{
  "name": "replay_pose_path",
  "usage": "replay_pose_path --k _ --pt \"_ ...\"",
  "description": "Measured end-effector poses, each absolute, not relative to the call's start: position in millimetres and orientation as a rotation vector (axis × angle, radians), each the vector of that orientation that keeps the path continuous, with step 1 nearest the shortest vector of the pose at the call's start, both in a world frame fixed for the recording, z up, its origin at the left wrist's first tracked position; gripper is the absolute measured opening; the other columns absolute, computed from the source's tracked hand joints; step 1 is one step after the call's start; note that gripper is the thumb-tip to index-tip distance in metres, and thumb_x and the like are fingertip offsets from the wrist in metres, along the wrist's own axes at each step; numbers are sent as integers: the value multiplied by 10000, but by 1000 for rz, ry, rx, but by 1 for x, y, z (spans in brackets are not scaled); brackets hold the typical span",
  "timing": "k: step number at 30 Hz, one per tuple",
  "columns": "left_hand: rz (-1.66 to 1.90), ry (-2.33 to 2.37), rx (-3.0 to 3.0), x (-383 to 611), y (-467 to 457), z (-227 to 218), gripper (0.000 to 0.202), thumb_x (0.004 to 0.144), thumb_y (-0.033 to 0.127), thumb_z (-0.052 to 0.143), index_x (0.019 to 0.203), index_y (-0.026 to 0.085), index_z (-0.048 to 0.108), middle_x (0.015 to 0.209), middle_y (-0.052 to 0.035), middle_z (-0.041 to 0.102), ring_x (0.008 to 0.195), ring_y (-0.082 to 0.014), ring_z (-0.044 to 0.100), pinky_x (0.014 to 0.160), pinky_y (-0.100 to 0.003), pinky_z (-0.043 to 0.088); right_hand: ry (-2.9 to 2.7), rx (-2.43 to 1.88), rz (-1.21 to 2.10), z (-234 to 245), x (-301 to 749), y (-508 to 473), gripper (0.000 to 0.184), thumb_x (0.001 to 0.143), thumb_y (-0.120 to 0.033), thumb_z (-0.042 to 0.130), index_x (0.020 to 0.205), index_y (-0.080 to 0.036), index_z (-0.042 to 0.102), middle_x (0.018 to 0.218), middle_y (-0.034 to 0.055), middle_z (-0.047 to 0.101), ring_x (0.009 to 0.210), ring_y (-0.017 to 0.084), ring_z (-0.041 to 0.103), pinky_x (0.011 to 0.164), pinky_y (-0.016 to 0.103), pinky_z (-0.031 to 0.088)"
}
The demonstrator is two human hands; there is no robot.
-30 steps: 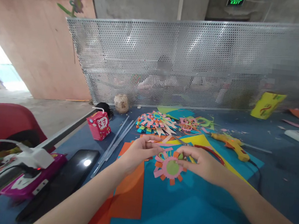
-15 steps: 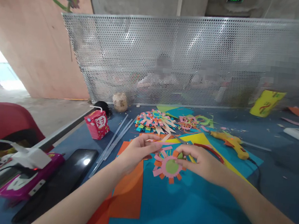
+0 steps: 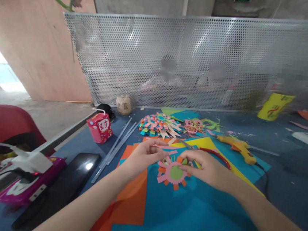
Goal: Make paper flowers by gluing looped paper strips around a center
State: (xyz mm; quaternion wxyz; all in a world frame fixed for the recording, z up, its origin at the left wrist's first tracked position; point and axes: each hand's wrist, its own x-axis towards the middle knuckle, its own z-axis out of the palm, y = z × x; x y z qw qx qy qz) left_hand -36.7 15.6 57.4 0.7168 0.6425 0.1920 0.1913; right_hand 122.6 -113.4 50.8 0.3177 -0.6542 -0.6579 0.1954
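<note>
A paper flower [image 3: 176, 172] with a green centre, a pink ring and a fringe of pink and orange strips is between my hands, above blue paper. My right hand [image 3: 206, 168] pinches its right edge, thumb over the front. At the upper left of the fringe, my left hand [image 3: 147, 156] has thumb and index finger closed on a pink strip; the exact contact is hard to see. Red-handled scissors [image 3: 216, 154] lie just behind my right hand. Blue sheets [image 3: 187, 214], an orange sheet [image 3: 131, 201] and a yellow sheet [image 3: 207, 142] are spread beneath.
Finished-looking fringed paper flowers [image 3: 160, 125] are piled behind my hands, beside paper scraps [image 3: 194, 127]. A yellow glue gun [image 3: 238, 148] lies right. Glue sticks [image 3: 116, 148], a red drink carton [image 3: 100, 127], a black phone [image 3: 61, 186] and a purple power strip [image 3: 31, 187] stand left. A perforated metal screen [image 3: 149, 56] closes the back.
My left fingers have shifted slightly at the fringe, and the flower has tilted a little. My right hand keeps its pinch almost unmoved.
</note>
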Motion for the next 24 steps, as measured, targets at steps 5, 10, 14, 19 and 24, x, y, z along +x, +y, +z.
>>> replay_pose_path --k 5,10,14,19,24 --pt "469 472 1419 -37 16 58 438 553 321 772 896 134 574 589 6 661 555 -109 602 545 -213 425 -1744 -1752 493 52 122 -115 170 811 -365 509 843 -226 601 776 -5 621 719 144 534 646 251 398" --pt "491 468 1411 -37 17 56 421 563 277 768 905 133 569 602 1 660 579 -115 614 558 -211 434 -1736 -1760 499 51 122 -114 172 810 -363 508 843 -221 601 783 -2 619 714 141 529 643 248 395" --pt "560 508 1417 -36 18 55 409 578 280 760 909 137 568 636 -1 648 596 -112 606 563 -208 430 -1732 -1742 525 52 122 -114 198 808 -390 507 836 -217 599 765 -2 611 705 142 530 623 243 399" --pt "682 676 1377 -35 23 55 297 671 380 672 842 162 567 724 -11 642 628 -89 589 538 -175 388 -1618 -1729 551 52 120 -111 232 807 -416 503 829 -197 576 771 0 593 719 135 535 632 230 409" --pt "595 687 1339 -33 28 45 366 704 494 593 843 158 544 786 -39 637 629 -115 600 516 -200 388 -1473 -1710 578 48 119 -105 182 811 -368 492 817 -188 520 739 -6 581 663 120 546 573 218 407"
